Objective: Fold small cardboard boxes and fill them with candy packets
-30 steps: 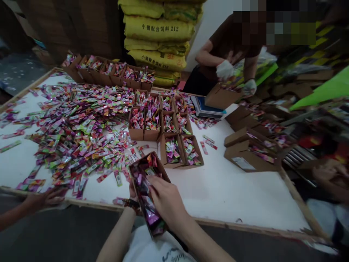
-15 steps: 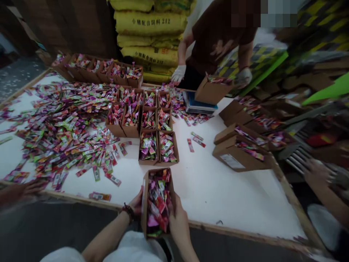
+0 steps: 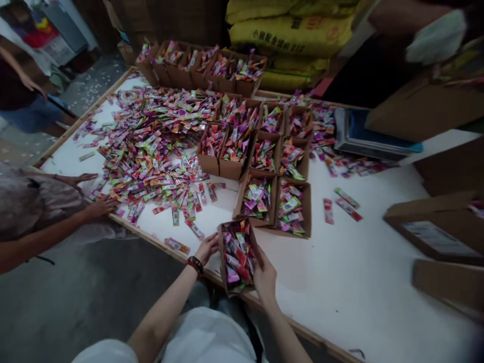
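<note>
Between my two hands is a small cardboard box (image 3: 223, 272) filled with colourful snack packets (image 3: 239, 252), held at the front edge of the white table (image 3: 295, 269). My left hand (image 3: 207, 248), with a bracelet at the wrist, grips its left side. Against the right side presses my right hand (image 3: 265, 277), its fingertips partly hidden at the rim. Just beyond stand two filled boxes, a left one (image 3: 242, 214) and a right one (image 3: 307, 217), with more filled boxes behind them. A loose packet (image 3: 177, 245) lies near my left hand.
A large packet heap (image 3: 151, 146) covers the table's left half; a co-worker's hands (image 3: 102, 206) touch its near edge. A row of filled boxes (image 3: 181, 75) lines the back. Blue-topped books or trays (image 3: 378, 133) and cardboard boxes (image 3: 434, 227) stand at right. Yellow sacks (image 3: 287, 40) rise behind.
The view has swung left, so the table appears shifted right. The held box has moved forward, closer to the two filled boxes. The co-worker at left shows more fully, both hands at the heap.
</note>
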Demonstrator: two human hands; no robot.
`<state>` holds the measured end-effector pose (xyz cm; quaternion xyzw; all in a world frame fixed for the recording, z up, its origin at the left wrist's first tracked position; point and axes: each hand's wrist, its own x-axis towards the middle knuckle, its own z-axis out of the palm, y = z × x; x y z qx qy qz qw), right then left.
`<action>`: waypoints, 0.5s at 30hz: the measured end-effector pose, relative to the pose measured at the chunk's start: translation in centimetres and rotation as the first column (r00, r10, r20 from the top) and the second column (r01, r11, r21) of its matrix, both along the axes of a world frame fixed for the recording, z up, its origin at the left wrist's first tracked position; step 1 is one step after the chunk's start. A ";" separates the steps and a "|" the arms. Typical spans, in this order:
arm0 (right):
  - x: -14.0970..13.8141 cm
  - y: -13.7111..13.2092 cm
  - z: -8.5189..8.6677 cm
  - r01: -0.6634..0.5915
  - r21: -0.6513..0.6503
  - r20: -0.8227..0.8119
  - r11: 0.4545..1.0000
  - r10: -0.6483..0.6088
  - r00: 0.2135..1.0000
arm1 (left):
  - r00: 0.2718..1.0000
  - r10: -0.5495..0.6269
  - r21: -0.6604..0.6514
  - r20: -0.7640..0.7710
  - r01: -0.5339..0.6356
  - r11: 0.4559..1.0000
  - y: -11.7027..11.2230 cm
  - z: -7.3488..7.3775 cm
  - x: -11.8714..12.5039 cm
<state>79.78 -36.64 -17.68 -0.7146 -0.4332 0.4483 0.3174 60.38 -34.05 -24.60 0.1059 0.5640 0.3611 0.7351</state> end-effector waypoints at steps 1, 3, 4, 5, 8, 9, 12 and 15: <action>-0.3 -0.1 0.0 0.010 -0.025 0.026 1.000 -0.009 1.000 | 1.000 -0.010 0.017 0.025 0.009 1.000 0.4 0.4 -0.4; -0.9 -0.5 0.9 0.010 -0.106 0.130 0.994 0.004 0.992 | 0.996 -0.058 0.053 0.064 0.055 0.997 1.0 1.7 -1.1; -1.4 -0.6 1.7 0.000 -0.130 0.214 0.992 0.028 0.976 | 0.993 -0.093 0.059 0.070 0.089 0.994 1.1 2.3 -1.4; -2.0 -0.3 2.7 -0.019 -0.119 0.308 0.993 0.055 0.950 | 0.989 -0.134 0.053 0.068 0.130 0.990 1.1 2.9 -1.8; -5.2 3.7 5.6 -0.195 0.071 0.484 0.978 0.137 0.864 | 0.976 -0.217 -0.001 0.016 0.217 0.976 0.2 4.1 -3.0; -6.7 6.3 6.0 -0.295 0.123 0.483 0.948 0.202 0.852 | 0.974 -0.225 -0.022 -0.013 0.224 0.974 -0.3 4.1 -3.5; -12.1 16.6 4.8 -0.568 -0.019 0.442 0.823 0.517 0.733 | 0.969 -0.223 -0.085 -0.103 0.215 0.973 -2.1 3.6 -5.7; -17.0 25.0 1.0 -0.527 -0.344 0.443 0.777 0.629 0.639 | 0.968 -0.184 -0.135 -0.170 0.162 0.977 -3.5 2.6 -9.1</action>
